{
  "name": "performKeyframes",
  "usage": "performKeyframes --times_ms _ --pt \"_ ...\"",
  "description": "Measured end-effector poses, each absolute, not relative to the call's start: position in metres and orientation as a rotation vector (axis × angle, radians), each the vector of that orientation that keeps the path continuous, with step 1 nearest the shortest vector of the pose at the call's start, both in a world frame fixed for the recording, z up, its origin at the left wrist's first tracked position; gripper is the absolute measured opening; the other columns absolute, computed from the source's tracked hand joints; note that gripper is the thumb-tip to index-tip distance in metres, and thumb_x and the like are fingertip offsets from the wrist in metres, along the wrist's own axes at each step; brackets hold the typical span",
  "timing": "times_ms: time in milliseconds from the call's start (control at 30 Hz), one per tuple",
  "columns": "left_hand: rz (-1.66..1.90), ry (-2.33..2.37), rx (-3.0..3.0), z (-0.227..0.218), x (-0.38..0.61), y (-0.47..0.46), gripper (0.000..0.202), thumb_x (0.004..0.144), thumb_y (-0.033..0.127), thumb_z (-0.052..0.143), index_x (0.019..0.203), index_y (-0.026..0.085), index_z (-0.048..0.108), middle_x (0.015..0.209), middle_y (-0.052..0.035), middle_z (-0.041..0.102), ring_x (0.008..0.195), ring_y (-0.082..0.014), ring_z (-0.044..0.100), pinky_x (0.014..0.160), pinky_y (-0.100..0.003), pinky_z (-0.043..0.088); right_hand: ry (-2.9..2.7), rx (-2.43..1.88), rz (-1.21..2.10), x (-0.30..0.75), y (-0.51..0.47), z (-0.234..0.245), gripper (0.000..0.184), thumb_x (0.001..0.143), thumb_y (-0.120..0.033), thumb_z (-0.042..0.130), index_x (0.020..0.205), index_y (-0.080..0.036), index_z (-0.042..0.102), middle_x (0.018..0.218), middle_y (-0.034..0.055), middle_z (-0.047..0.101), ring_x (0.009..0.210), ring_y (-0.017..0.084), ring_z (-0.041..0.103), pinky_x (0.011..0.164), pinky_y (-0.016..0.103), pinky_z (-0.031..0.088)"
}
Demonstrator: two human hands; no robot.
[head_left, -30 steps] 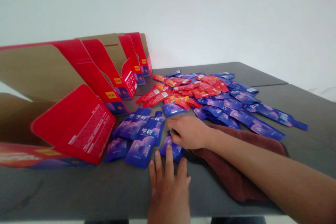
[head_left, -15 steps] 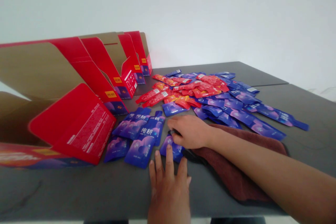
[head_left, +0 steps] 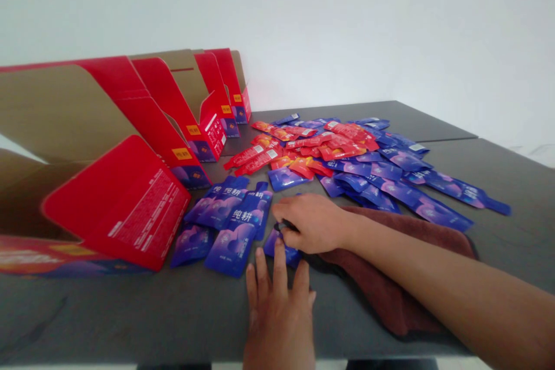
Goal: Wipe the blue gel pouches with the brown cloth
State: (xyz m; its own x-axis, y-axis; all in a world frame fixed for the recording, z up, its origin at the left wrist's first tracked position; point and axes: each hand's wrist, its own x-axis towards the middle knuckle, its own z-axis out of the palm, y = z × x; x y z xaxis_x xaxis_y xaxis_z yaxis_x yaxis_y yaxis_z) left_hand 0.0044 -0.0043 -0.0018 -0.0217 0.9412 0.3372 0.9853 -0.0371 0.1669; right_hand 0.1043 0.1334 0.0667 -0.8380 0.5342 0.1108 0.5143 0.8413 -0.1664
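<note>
The right hand is closed over a small dark piece at the upper end of a blue sachet, though how firmly it grips is hidden. The sachet lies flat on the dark grey table, its long axis slanting from upper left to lower right, and the right hand is nearer its upper end. The left hand rests open below it, spread fingertips touching the sachet. More blue sachets lie just left, near red cartons, and a maroon towel lies under the right forearm
</note>
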Motion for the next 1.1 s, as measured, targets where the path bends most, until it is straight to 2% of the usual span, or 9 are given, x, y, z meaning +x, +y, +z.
performKeyframes --times_ms 233,800,1100 --pt "-0.555 -2.076 -2.101 -0.0008 0.0047 -0.0047 0.029 0.08 0.016 0.061 0.104 0.026 0.073 0.136 -0.0128 0.058 0.128 -0.0436 0.047 0.101 -0.063 0.042 -2.819 -0.999 0.064 0.1036 0.1351 0.0673 0.018 0.084 -0.026 0.045 0.095 -0.017 0.056 0.094 0.0075 0.067 0.077 0.019 0.06 0.061 0.029 0.033" --pt "-0.553 -2.081 -2.093 0.0006 0.0051 -0.0043 0.029 0.078 0.017 0.064 0.104 0.027 0.073 0.137 -0.0112 0.058 0.127 -0.0436 0.048 0.101 -0.063 0.043 -2.838 -0.98 0.1 0.1044 0.1366 0.0664 0.018 0.083 -0.026 0.046 0.093 -0.017 0.056 0.095 0.0079 0.066 0.077 0.017 0.059 0.063 0.028 0.034" --pt "-0.564 -2.086 -2.097 -0.0004 0.0046 -0.0045 0.027 0.079 0.018 0.064 0.103 0.025 0.074 0.134 -0.0136 0.06 0.127 -0.0442 0.047 0.102 -0.063 0.041 -2.91 -0.646 0.32 0.1073 0.1338 0.0693 0.013 0.079 -0.032 0.05 0.078 -0.02 0.056 0.074 0.0015 0.063 0.066 0.014 0.052 0.057 0.026 0.03"
